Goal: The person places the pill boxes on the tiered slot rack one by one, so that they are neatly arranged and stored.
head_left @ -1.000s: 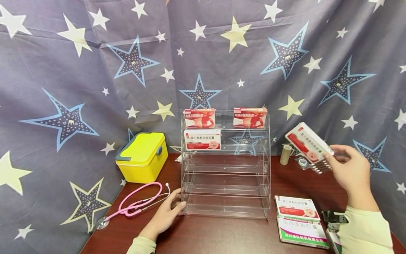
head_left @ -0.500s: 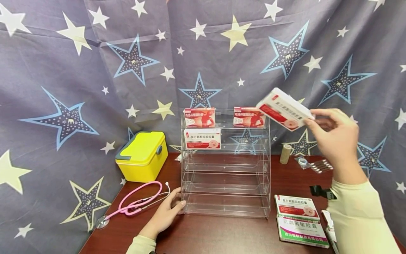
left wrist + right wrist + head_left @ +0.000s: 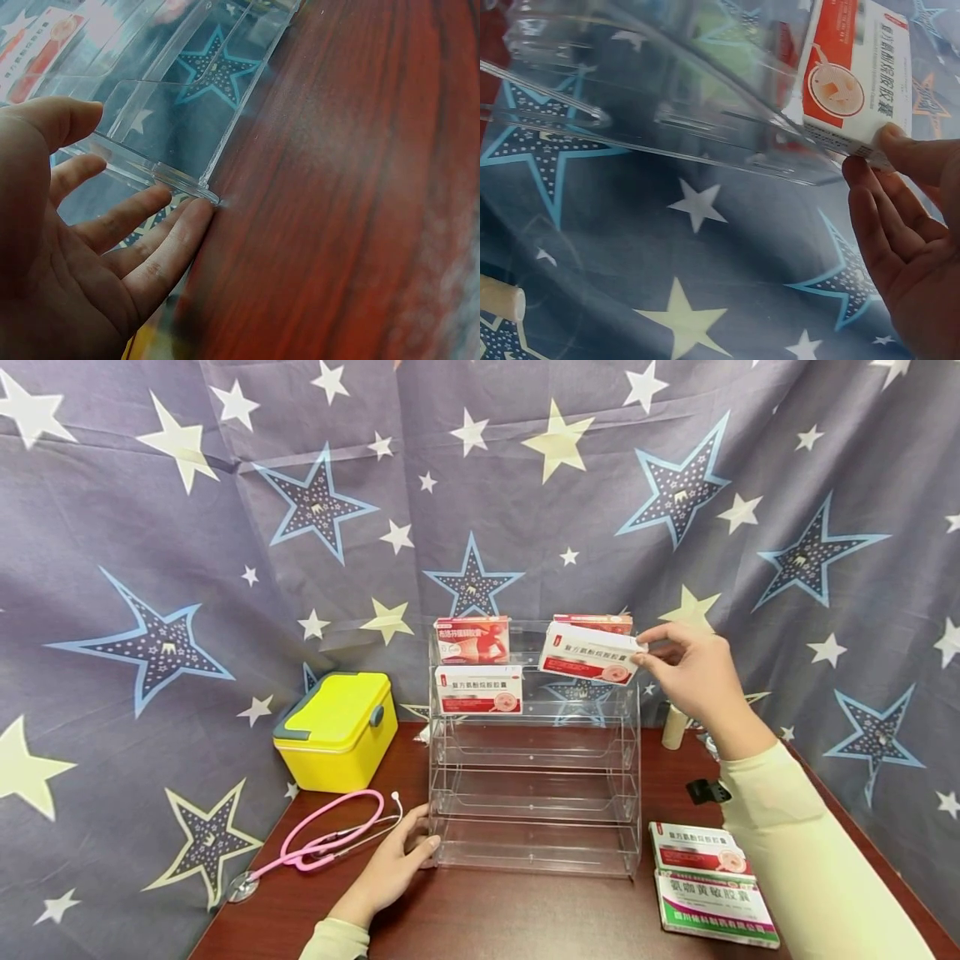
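My right hand (image 3: pixel 693 681) pinches a white-and-red medicine box (image 3: pixel 590 653) by its right end. The box is tilted, in front of the right end of a clear acrylic tiered rack's (image 3: pixel 531 808) upper tiers. It mostly covers a red medicine box (image 3: pixel 592 622) on the top tier. In the right wrist view, thumb and fingertips grip the box's (image 3: pixel 855 67) end beside the rack's side panel. My left hand (image 3: pixel 393 868) touches the rack's lower left corner; in the left wrist view its fingers (image 3: pixel 169 255) are spread and fairly straight against the edge.
The rack also bears a red box (image 3: pixel 472 641) and another white-and-red box (image 3: pixel 478 690) at left. More medicine boxes (image 3: pixel 716 906) lie at right, near a cardboard tube (image 3: pixel 675 727). A yellow case (image 3: pixel 333 731) and pink stethoscope (image 3: pixel 330 843) are at left.
My right hand has carried the white-and-red box leftward from the right side, up and then down to the rack's upper right. The left hand has stayed at the rack's corner.
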{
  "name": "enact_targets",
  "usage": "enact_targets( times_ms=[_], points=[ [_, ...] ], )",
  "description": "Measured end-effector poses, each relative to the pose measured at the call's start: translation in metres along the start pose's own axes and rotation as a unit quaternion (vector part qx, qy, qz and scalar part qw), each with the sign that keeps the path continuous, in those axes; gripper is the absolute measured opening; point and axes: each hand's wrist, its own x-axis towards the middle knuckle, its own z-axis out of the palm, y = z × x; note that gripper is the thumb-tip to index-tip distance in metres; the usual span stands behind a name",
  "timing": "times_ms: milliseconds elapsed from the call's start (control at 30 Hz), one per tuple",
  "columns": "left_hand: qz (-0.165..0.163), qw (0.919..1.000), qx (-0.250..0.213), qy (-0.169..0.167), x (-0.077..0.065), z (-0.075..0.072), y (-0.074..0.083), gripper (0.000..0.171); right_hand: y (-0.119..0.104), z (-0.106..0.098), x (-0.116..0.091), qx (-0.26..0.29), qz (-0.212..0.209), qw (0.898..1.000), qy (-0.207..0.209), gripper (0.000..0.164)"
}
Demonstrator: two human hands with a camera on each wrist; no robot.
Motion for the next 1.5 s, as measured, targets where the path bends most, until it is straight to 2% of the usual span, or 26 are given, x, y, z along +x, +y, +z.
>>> enact_targets(
  times_ms=[467, 800, 1233, 1500],
  points=[
    [0.001, 1.0, -0.005, -0.003, 0.0, 0.0, 0.0, 0.053, 0.002, 0.02, -0.006, -0.085, -0.03, 0.993, -0.072, 0.016],
    [-0.002, 1.0, -0.004, -0.001, 0.001, 0.0, 0.0, 0.052, -0.008, 0.019, -0.009, -0.177, -0.056, 0.976, -0.113, 0.017],
    [-0.001, 1.0, 0.003, -0.002, 0.0, 0.0, 0.0, 0.052, -0.007, 0.02, -0.009, -0.18, -0.064, 0.975, -0.111, 0.015],
    [-0.001, 1.0, 0.0, -0.004, 0.001, -0.001, 0.0, 0.052, -0.005, 0.019, -0.01, -0.163, -0.058, 0.98, -0.1, 0.014]
  ],
)
